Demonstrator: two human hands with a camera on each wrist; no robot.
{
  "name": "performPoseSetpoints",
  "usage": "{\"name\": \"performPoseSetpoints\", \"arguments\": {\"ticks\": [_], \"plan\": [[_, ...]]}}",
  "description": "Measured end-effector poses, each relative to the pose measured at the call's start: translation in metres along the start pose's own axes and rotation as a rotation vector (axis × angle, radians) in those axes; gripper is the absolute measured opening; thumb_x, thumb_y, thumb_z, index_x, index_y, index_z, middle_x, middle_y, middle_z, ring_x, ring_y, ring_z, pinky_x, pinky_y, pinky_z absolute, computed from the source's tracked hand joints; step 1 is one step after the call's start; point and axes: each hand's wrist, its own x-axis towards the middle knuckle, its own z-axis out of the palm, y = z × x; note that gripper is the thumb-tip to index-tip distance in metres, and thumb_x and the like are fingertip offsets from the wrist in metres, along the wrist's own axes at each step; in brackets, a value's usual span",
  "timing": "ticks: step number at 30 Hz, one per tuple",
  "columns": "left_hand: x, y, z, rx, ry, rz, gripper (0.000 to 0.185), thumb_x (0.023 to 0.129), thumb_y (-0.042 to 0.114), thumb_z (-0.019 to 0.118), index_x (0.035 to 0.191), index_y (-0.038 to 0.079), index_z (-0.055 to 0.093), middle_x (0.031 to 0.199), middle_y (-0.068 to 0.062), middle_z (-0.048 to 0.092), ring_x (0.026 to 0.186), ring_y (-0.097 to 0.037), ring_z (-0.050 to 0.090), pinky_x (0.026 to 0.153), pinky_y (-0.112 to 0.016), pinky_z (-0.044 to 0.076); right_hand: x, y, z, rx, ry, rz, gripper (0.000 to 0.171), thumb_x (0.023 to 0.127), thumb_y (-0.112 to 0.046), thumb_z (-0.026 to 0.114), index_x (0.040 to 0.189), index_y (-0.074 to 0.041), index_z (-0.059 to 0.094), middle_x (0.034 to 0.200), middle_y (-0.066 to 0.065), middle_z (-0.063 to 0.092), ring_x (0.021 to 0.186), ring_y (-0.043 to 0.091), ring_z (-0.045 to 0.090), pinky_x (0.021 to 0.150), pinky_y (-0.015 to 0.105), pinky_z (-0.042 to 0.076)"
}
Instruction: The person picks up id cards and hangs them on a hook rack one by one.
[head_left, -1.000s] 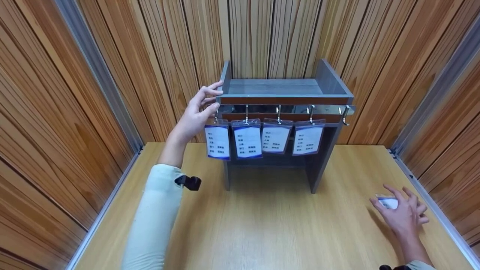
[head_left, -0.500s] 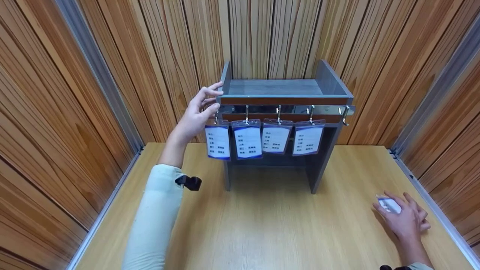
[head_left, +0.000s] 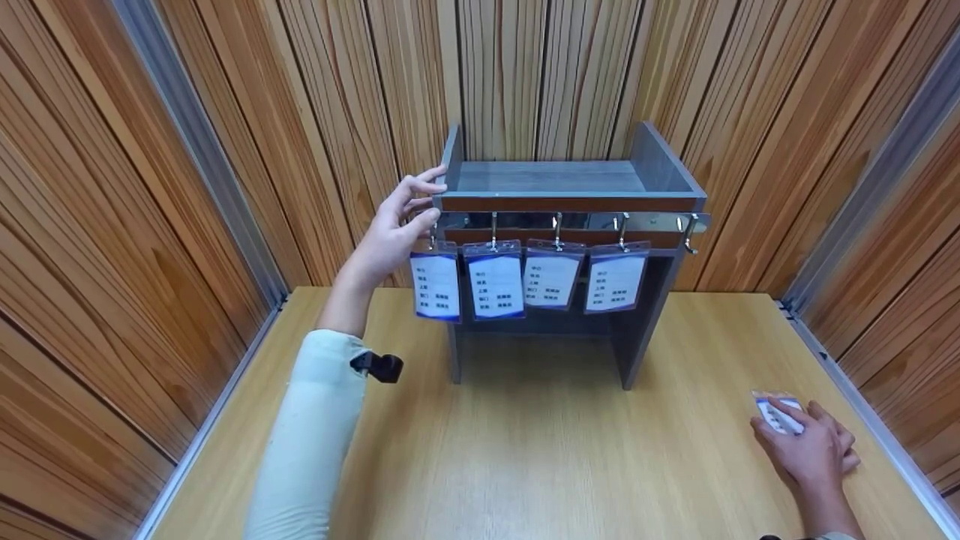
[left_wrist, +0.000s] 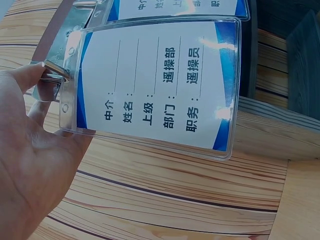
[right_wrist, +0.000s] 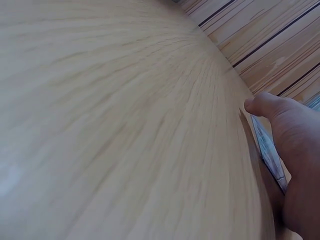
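My left hand (head_left: 394, 225) grips the left edge of a grey shelf unit (head_left: 547, 178), thumb in front by the end hook and fingers round the side panel. A clear-sleeved name badge (left_wrist: 160, 85) hangs right beside that thumb in the left wrist view. Several such badges hang in a row from the metal hook strip, among them a blue-edged badge (head_left: 495, 281). Low at the table's right side, my right hand (head_left: 814, 450) holds another badge (head_left: 772, 416) between thumb and fingers. In the right wrist view this badge (right_wrist: 269, 152) appears edge-on near the tabletop, partly hidden by the hand.
At the strip's right end is one more metal hook (head_left: 691, 234). The shelf stands on a wooden table (head_left: 480, 465), close to the back wall. Wood-panelled walls (head_left: 97, 225) with grey metal corner strips enclose the table.
The right hand has moved slightly down and turned, and its fingers have drawn in over the badge, closer to the table. The left hand stays on the shelf's edge.
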Motion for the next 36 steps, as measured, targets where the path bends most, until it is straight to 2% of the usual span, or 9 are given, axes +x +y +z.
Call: {"name": "performPoseSetpoints", "arguments": {"ticks": [5,13,20,25,31,36], "plan": [[0.0009,-0.001,-0.0011,-0.001,0.004,0.0,0.031,0.117,0.015,0.051,0.147,0.009,0.055,0.187,0.004,0.034,0.168,-0.04,0.037,0.128,-0.071,0.042,-0.0005,-0.0007,-0.001,-0.048,0.004,-0.015,0.077,0.106,-0.051,0.072,0.162,-0.002,0.052,0.179,0.043,0.013,0.156,0.072,0.009,0.114,0.081,0.012],[0.0014,-0.0003,-0.0013,-0.006,-0.001,0.017,0.032,0.117,0.013,0.051,0.148,0.006,0.054,0.187,0.002,0.034,0.168,-0.04,0.037,0.129,-0.07,0.042,-0.0046,0.0012,0.0024,-0.036,0.091,-0.095,0.055,0.104,-0.032,0.074,0.147,0.001,0.066,0.173,0.043,0.03,0.15,0.073,0.016,0.111,0.081,0.017],[0.0024,-0.0008,-0.0006,-0.002,0.0,0.025,0.03,0.117,0.013,0.051,0.147,0.008,0.055,0.187,0.001,0.034,0.167,-0.041,0.038,0.128,-0.069,0.044,-0.0007,-0.0012,-0.0007,-0.01,0.048,-0.043,0.054,0.107,-0.03,0.07,0.149,0.002,0.064,0.173,0.043,0.027,0.152,0.07,0.011,0.114,0.079,0.014],[0.0021,-0.001,-0.0001,0.001,0.003,0.023,0.031,0.117,0.013,0.051,0.147,0.008,0.055,0.187,0.002,0.034,0.168,-0.042,0.039,0.128,-0.07,0.043,-0.0004,-0.0017,-0.0014,-0.002,0.042,-0.041,0.058,0.106,-0.027,0.072,0.154,0.002,0.06,0.171,0.042,0.027,0.15,0.068,0.011,0.113,0.079,0.014],[0.001,-0.0001,0.001,-0.001,-0.004,0.013,0.033,0.117,0.013,0.051,0.149,0.005,0.053,0.187,0.002,0.034,0.168,-0.041,0.038,0.129,-0.072,0.042,-0.002,-0.0022,0.0011,-0.019,0.026,-0.058,0.065,0.103,-0.024,0.074,0.16,0.001,0.054,0.173,0.042,0.02,0.148,0.066,0.017,0.114,0.078,0.02],[-0.0002,-0.0006,0.0014,-0.004,-0.001,0.016,0.033,0.117,0.013,0.051,0.149,0.004,0.053,0.187,0.002,0.034,0.168,-0.041,0.037,0.13,-0.071,0.041,-0.0026,-0.0043,0.005,-0.032,0.034,-0.078,0.064,0.102,-0.021,0.072,0.16,0.0,0.055,0.174,0.041,0.022,0.148,0.063,0.021,0.11,0.074,0.027]]}}
